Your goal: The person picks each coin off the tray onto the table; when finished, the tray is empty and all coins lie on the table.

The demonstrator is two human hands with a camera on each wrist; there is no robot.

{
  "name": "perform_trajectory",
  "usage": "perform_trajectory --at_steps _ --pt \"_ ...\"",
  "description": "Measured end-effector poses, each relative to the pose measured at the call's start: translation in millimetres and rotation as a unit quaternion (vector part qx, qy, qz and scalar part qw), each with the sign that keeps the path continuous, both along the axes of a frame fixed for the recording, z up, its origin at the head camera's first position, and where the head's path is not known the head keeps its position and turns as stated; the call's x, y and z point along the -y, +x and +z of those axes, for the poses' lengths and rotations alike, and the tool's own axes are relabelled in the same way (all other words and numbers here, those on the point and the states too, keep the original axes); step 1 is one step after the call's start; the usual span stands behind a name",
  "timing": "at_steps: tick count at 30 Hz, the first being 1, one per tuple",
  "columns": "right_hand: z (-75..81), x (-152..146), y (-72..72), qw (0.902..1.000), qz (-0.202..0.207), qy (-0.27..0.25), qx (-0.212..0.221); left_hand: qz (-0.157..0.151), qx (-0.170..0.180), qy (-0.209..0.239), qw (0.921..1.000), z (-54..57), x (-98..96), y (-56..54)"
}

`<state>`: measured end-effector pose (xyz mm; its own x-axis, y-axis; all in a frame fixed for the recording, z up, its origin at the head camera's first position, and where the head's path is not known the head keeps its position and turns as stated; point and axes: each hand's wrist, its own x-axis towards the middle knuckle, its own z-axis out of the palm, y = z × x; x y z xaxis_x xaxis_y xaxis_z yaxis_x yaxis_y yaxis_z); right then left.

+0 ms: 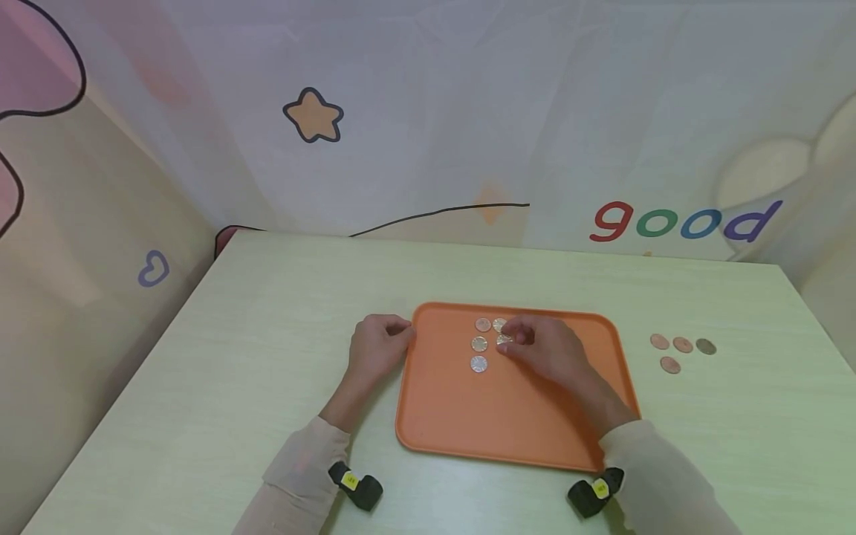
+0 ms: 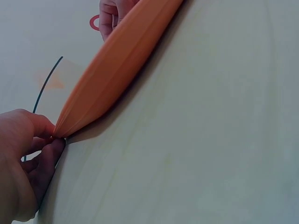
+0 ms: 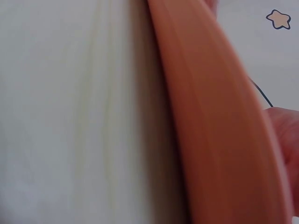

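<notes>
An orange tray lies on the table. At its left edge my left hand pinches the rim between thumb and fingers; the left wrist view has this hand at the tray's corner. Over the tray's upper middle, my right hand holds a silvery coin between thumb and index finger, low at the tray surface. Beside it sit a coppery coin, a partly covered coin and two more silvery coins, one above the other. In the right wrist view the tray's side hides the fingertips.
Right of the tray, on the pale table, lie several coins: coppery ones and a darker grey one. A printed cloth backdrop rises behind the table's far edge. Each wrist wears a black camera.
</notes>
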<state>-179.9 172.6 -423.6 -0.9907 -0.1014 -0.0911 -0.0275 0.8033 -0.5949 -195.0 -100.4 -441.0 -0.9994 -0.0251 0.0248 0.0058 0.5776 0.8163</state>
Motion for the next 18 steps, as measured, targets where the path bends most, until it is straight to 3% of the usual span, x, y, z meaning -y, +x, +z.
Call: perform_trajectory --at_steps 18 --pt "-0.5 -0.4 -0.6 1.0000 0.000 -0.002 0.009 -0.004 0.000 0.009 1.0000 -1.9 0.3 -0.7"
